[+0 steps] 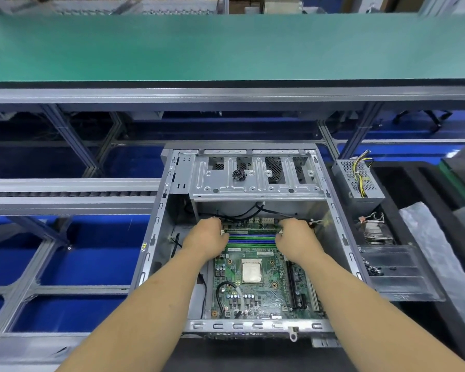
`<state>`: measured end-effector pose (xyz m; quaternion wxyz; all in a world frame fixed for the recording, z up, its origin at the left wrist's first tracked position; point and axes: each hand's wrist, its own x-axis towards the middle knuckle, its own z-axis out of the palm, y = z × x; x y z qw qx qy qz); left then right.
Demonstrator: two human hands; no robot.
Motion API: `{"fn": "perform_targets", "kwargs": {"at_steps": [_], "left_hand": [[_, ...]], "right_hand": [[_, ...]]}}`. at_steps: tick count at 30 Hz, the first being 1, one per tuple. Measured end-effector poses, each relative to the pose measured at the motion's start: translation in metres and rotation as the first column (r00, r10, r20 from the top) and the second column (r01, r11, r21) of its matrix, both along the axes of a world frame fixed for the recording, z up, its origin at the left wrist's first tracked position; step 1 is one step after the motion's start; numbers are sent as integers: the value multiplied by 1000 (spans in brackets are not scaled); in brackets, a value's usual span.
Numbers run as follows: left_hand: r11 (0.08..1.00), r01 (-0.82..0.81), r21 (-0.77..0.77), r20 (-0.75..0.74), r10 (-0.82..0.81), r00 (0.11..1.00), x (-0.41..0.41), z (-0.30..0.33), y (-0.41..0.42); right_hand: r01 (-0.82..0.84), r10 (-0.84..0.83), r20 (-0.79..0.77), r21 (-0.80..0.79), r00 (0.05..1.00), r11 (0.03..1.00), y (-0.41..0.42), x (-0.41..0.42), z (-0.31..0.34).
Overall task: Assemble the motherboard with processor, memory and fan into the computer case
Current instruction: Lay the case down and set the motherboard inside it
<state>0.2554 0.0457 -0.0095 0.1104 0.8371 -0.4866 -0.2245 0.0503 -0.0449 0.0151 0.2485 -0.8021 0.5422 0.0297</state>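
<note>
The case point(253, 232) lies open on its side at the near edge of the line, below a green bench point(226, 47). A drive cage point(255, 175) spans its far end, with a small dark cluster of what look like screws point(239, 174) sitting on it. Just right of the case stand a grey power supply point(359, 181) with its yellow wires, and nearer, a finned cooler point(375, 229) that I take for the fan, not yet fitted.

The board point(255, 280) sits flat inside the case floor, the processor point(251, 272) already in its socket at the middle. Beyond it run the blue and green memory slots point(252, 238).

The left hand point(206, 240) and right hand point(297, 240) are each at one end of the farthest slot, fingers curled down over what seems to be a memory stick point(251, 230) lying along it; the fingertips are hidden, so I cannot tell if they pinch it or only press.

I'd judge the stick light, thin and stiff, but brittle at its edge contacts. It wants holding by its short ends and top edge, with even pressure at both ends until the latches close. The board will flex if pushed hard, so press straight down, not at a slant.
</note>
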Motion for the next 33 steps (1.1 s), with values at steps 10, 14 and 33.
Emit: {"fn": "perform_targets", "kwargs": {"at_steps": [10,14,33], "left_hand": [[992,-98,-79,70,104,992,-1,13,2],[994,-11,-110,134,26,991,1,13,-1],[996,-65,-59,-41,63,997,-1,2,-10]], "right_hand": [[-67,66,-22,-36,998,997,3,-3,3],[-28,27,-21,-55,999,998,3,-3,5],[-376,389,81,-137,918,916,6,13,10]]}}
